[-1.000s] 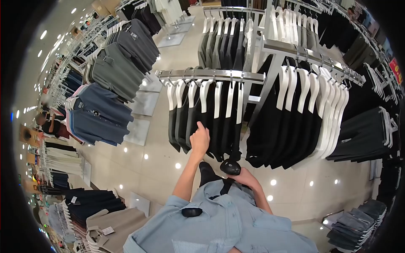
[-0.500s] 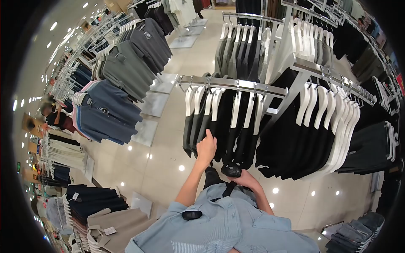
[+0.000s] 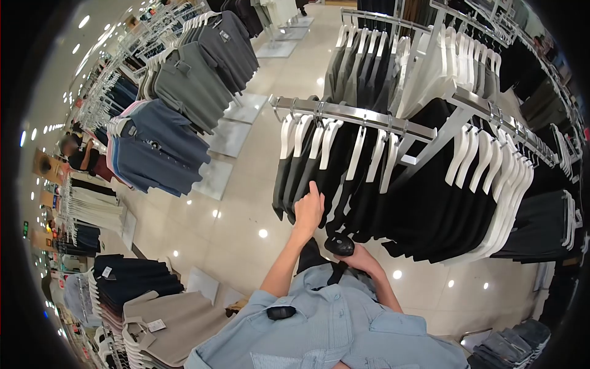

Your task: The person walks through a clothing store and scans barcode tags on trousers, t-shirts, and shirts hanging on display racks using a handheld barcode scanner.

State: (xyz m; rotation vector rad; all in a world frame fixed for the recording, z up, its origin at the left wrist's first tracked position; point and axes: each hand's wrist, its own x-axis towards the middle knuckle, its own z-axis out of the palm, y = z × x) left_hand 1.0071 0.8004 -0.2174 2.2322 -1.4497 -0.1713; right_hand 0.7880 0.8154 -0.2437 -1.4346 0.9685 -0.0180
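Observation:
My left hand (image 3: 309, 209) is raised in front of the dark tops (image 3: 301, 178) at the near end of the middle rack, its index finger stretched upward against the fabric. Whether it presses on the cloth I cannot tell. These tops hang from white hangers (image 3: 315, 144) on a metal bar (image 3: 356, 114). Low by my waist, my right hand (image 3: 362, 257) is closed around a black handheld device (image 3: 340, 245) with a rounded head. A dark strap (image 3: 335, 273) hangs below it over my light blue shirt (image 3: 326, 320).
Black garments (image 3: 430, 209) fill the rack's right arm. To the left hang blue polo shirts (image 3: 157, 147) and grey-green tops (image 3: 193, 86). A beige shirt (image 3: 175, 326) is at lower left, folded jeans (image 3: 513, 344) at lower right. Another person (image 3: 86, 157) stands far left.
The view has shifted, so the middle rack sits farther right and slightly lower on its right side. My left hand has moved a little rightward along the dark tops. The right hand keeps the device.

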